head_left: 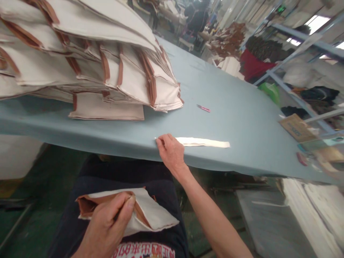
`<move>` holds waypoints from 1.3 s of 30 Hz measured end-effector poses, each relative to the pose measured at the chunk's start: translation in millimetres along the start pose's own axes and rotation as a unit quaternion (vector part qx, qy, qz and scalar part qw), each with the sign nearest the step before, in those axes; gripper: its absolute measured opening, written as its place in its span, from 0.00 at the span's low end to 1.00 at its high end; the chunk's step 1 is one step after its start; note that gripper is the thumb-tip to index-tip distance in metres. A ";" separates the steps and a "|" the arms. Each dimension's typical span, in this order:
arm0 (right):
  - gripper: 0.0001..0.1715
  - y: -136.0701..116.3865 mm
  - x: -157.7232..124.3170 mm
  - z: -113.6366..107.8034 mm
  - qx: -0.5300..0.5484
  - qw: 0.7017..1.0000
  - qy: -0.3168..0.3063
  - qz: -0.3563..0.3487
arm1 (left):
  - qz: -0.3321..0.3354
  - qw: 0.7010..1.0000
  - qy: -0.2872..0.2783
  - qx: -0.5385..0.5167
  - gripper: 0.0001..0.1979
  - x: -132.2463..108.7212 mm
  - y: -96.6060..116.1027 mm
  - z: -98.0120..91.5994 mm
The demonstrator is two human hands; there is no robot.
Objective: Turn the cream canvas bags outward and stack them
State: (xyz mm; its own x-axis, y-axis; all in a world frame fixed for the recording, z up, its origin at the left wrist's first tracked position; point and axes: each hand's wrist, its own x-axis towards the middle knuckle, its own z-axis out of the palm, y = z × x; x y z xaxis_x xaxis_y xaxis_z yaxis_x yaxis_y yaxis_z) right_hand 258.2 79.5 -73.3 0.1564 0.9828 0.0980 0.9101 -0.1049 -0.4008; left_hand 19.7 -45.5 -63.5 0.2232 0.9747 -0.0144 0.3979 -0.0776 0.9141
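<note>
My left hand (107, 225) is closed around a cream canvas bag with brown trim (150, 213), held over my lap below the table edge. My right hand (170, 152) rests at the near edge of the blue-grey table (242, 118), fingers pinched on the left end of a narrow cream fabric strip (206, 142) that lies flat along the edge. A small pink thread snipper (203, 108) lies on the table beyond the strip.
A tall stack of cream bags with brown straps (88, 61) fills the table's left side. Blue metal shelving (303, 79) with boxes and cloth stands to the right. A person (197, 18) works at the far end. White fabric piles (314, 215) lie low right.
</note>
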 end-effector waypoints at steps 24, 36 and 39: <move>0.26 49.1 1.5 -26.4 0.387 0.920 -0.007 0.061 | 0.006 0.976 -0.096 0.195 0.31 175.0 53.9 59.9; 0.27 46.3 -2.9 -29.1 0.466 0.877 -0.043 0.111 | 0.004 0.978 -0.123 0.171 0.23 187.8 55.1 69.1; 0.20 48.4 -2.1 -29.8 0.472 0.870 -0.062 0.128 | -0.006 0.976 -0.118 0.183 0.23 184.3 56.2 69.6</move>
State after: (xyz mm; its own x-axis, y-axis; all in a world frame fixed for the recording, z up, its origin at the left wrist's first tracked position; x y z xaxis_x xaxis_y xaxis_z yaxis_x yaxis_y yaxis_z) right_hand 313.4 67.9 -65.8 0.2124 0.9606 -0.1792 0.1229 -0.2082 -0.9703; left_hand 145.1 115.2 -43.0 0.3982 0.9036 -0.1579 0.6837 -0.1776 0.7078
